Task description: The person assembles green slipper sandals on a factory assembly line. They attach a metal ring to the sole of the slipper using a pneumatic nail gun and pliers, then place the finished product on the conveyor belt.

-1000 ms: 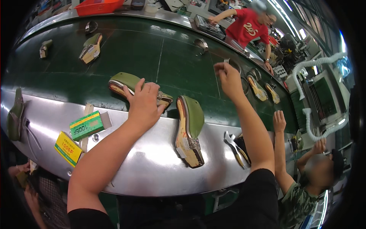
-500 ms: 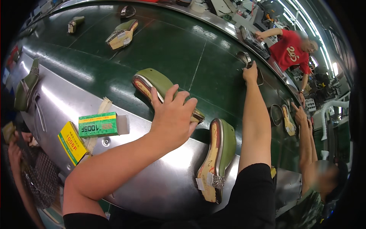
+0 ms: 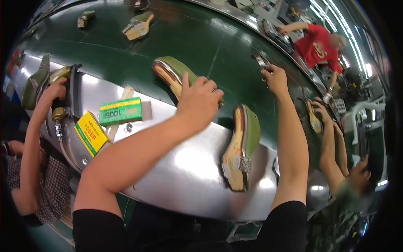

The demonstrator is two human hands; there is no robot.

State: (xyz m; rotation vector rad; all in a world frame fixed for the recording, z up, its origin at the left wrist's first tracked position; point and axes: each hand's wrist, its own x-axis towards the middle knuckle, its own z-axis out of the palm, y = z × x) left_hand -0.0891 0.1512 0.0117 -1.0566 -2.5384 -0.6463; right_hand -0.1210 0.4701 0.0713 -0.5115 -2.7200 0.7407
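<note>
My left hand (image 3: 198,100) curls over the heel end of a green shoe (image 3: 174,73), which lies on its side with its tan sole partly showing. That hand hides much of the shoe's rear. Farther right, my right hand (image 3: 276,80) is closed in a pinch on a shiny silver-edged piece (image 3: 261,61), tilted above the green belt; its exact kind is unclear. Between my arms a second green shoe (image 3: 241,147) rests on the metal ledge, tan sole toward the left, with a glittery strap near its lower end.
A green box (image 3: 120,111) and a yellow box (image 3: 91,134) sit on the metal ledge (image 3: 189,164). At left, a co-worker's hand (image 3: 56,90) grips a tool with an air hose. More shoes (image 3: 138,26) lie on the green belt (image 3: 189,33). Other people work at right.
My right hand has lifted and tilted the silver-edged piece. My left hand stays on the shoe. At left, a co-worker's hand has come in with an air-hose tool.
</note>
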